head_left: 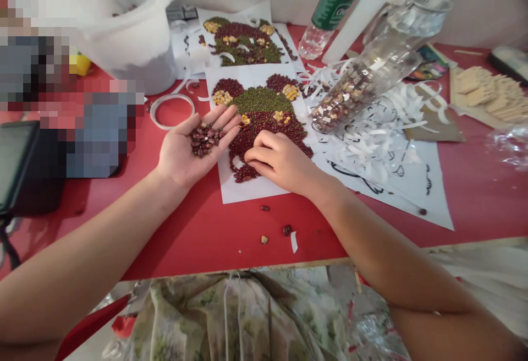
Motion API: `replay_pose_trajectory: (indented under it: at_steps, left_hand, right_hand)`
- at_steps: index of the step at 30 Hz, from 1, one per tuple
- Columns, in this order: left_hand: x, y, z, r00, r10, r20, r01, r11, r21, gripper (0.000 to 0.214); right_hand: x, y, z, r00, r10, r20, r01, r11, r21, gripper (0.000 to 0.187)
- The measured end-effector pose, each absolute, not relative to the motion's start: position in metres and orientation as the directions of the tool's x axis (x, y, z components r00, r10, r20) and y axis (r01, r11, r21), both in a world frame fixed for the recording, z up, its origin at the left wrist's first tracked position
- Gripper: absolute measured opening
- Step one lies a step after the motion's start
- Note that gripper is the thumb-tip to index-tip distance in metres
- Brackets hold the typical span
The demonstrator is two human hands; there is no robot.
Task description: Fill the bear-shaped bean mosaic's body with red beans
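Note:
My left hand [185, 149] lies palm up and cupped, holding a small heap of dark red beans [205, 140]. My right hand [280, 157] rests on a bean mosaic [260, 102] of a bear-like figure, made of red beans, green mung beans and yellow corn kernels on white paper [251, 189]. Its fingers are closed together at the figure's lower edge, and whatever lies under the fingertips is hidden. A few stray beans [287, 230] lie on the red table [198, 245] below the sheet.
A second, similar mosaic [243, 42] lies behind. To the right are a tilted plastic bottle of mixed beans [350, 97], white paper cuttings [363, 143], and wooden sticks [487, 94]. A white bucket [124, 36] stands back left, with a tape roll [171, 110] near it.

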State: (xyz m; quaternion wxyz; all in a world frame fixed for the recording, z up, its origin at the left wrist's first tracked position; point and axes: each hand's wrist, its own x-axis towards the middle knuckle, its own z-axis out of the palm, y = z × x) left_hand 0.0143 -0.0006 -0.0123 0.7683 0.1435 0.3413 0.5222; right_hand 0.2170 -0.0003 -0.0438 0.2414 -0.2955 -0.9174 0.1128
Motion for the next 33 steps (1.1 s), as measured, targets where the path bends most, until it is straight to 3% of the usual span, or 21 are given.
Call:
replay_pose_trajectory:
  at_steps: [10,19,28,33]
  left_hand:
    - [0.016,-0.001,-0.011,0.205,0.890,-0.408,-0.727,0.418,0.545,0.052]
    - [0.016,-0.001,-0.011,0.196,0.899,-0.391,-0.698,0.408,0.588,0.051]
    - [0.015,-0.001,-0.011,0.206,0.903,-0.378,-0.646,0.415,0.640,0.053]
    - [0.016,-0.002,-0.010,0.220,0.892,-0.394,-0.685,0.429,0.589,0.053]
  right_hand:
    - [0.218,-0.002,-0.041,-0.760,0.516,0.395,0.513,0.850,-0.123,0.028]
    - [0.223,-0.007,-0.039,-0.749,0.505,0.429,0.503,0.855,-0.127,0.028]
    - [0.222,-0.010,-0.039,-0.764,0.530,0.369,0.513,0.845,-0.150,0.030]
    - [0.221,-0.012,-0.037,-0.781,0.532,0.327,0.524,0.843,-0.119,0.029]
